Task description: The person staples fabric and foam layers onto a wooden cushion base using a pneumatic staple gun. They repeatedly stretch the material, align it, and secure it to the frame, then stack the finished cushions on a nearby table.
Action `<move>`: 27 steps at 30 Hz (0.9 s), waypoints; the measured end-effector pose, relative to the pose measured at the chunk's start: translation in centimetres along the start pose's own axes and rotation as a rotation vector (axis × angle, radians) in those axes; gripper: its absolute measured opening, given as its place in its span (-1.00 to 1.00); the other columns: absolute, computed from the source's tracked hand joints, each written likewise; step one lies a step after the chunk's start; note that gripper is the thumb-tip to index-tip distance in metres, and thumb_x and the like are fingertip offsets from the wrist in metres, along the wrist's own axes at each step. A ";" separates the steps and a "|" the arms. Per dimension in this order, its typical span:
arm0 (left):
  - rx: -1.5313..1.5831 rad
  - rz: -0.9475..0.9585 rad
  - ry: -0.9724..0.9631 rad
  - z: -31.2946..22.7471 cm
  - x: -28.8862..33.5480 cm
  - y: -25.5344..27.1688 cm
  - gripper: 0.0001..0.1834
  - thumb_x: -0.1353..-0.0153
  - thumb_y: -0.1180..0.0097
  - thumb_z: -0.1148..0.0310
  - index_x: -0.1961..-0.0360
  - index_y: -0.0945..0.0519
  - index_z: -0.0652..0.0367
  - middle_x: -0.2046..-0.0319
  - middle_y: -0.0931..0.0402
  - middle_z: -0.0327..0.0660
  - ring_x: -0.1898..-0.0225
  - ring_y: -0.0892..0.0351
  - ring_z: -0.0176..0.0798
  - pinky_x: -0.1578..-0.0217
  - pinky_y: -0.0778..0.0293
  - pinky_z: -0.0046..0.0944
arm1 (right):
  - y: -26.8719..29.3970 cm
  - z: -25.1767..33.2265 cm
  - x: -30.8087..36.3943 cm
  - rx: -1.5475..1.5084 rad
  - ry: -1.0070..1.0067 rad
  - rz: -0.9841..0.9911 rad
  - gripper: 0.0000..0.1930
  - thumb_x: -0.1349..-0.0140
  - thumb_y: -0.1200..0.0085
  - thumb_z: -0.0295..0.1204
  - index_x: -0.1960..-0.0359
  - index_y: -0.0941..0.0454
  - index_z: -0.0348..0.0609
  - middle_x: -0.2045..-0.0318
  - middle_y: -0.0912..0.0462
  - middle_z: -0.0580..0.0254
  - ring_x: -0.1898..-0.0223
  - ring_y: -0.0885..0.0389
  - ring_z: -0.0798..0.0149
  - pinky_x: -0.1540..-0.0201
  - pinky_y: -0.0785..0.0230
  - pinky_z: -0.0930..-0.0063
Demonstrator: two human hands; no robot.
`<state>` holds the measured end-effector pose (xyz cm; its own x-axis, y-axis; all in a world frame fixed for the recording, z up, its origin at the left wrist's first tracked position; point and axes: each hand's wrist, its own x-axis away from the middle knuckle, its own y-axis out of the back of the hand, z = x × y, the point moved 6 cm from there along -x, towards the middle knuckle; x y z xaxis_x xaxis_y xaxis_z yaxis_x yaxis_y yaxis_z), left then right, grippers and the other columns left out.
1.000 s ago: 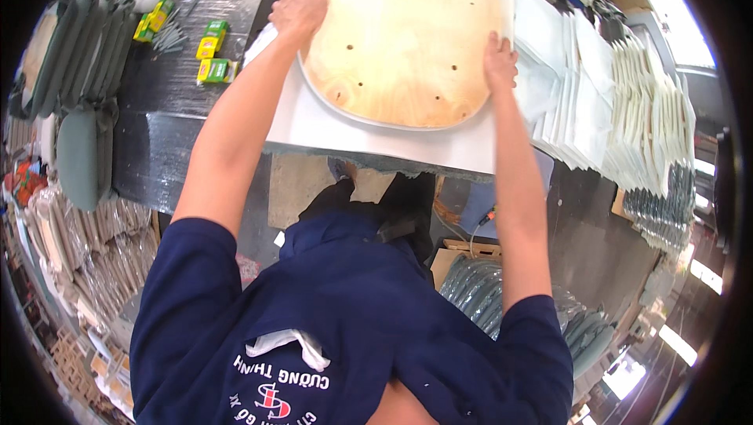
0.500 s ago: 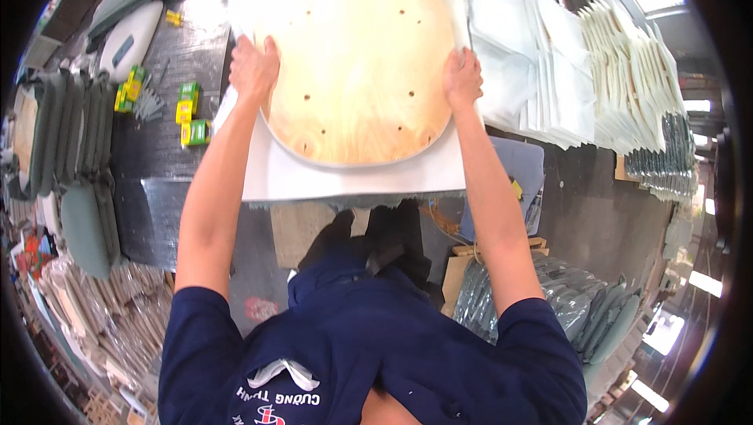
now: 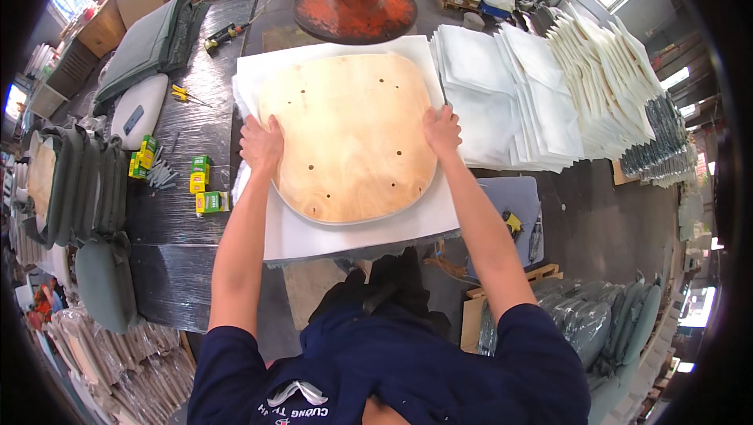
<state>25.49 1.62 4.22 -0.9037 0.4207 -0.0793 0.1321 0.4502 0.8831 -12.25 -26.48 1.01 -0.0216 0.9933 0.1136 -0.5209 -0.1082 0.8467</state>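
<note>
The black-wrapped worktable (image 3: 176, 284) formed the broadest surface, extending along the person's left. Stacked white sheets (image 3: 541, 99), their edges fanned, occupied the right side. A single white sheet (image 3: 306, 246) lay directly before the person, its near edge facing the body. Upon it, well inside that near edge, rested the wooden panel (image 3: 353, 138), pale, flat and rounded at the corners, with small dark holes over its face. Grey cushions (image 3: 78, 189) stood in a row at far left. Beyond the panel appeared a worn red disc (image 3: 357, 9) with a dark central column; its height relative to the table could not be determined.

The left hand (image 3: 261, 144) grasped the panel's left edge, thumb toward the upper face. The right hand (image 3: 444, 132) grasped the opposite edge, its fingers curled along the outer side. Whether the fingertips of either hand passed beneath the panel could not be seen.

On the table's left portion, a power tool (image 3: 223, 36) lay near the far end. Green-and-yellow boxes (image 3: 212, 203) were set closer to the person, near a loose scatter of slender grey pieces (image 3: 162, 174). Yellow-handled tools (image 3: 187, 95) lay between the power tool and the boxes.
</note>
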 end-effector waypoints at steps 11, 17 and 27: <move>0.010 0.111 0.088 0.3 -0.6 -0.5 -0.22 -0.50 0.05 -0.21 -0.46 -0.28 0.19 -0.22 -0.48 0.28 -0.24 -0.50 0.42 -0.21 -0.37 0.38 | -0.5 1.5 -1.6 0.071 0.046 -0.138 -0.17 -0.44 0.08 0.32 -0.48 -0.30 -0.05 -0.44 -0.36 -0.26 -0.37 -0.42 -0.39 -0.31 -0.27 -0.42; -0.048 0.076 0.085 0.5 -0.5 -1.0 -0.21 -0.53 0.12 -0.24 -0.47 -0.27 0.18 -0.21 -0.45 0.29 -0.23 -0.48 0.42 -0.20 -0.36 0.39 | -0.1 1.2 -0.1 0.135 0.139 -0.265 -0.25 -0.46 0.01 0.24 -0.43 -0.35 -0.05 -0.32 -0.47 -0.22 -0.27 -0.49 -0.33 -0.23 -0.33 -0.40; -0.098 0.035 0.165 0.0 -0.4 -0.8 -0.17 -0.51 0.14 -0.28 -0.52 -0.27 0.15 -0.24 -0.42 0.20 -0.32 -0.40 0.32 -0.25 -0.33 0.30 | 0.3 2.3 -1.6 0.196 0.143 -0.262 -0.17 -0.43 -0.02 0.28 -0.38 -0.34 -0.23 -0.24 -0.51 -0.13 -0.24 -0.53 -0.28 -0.17 -0.42 -0.34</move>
<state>25.71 1.11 3.58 -0.9548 0.2965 0.0215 0.1313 0.3555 0.9254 -10.42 -28.18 2.24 -0.0354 0.9826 -0.1824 -0.3511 0.1587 0.9228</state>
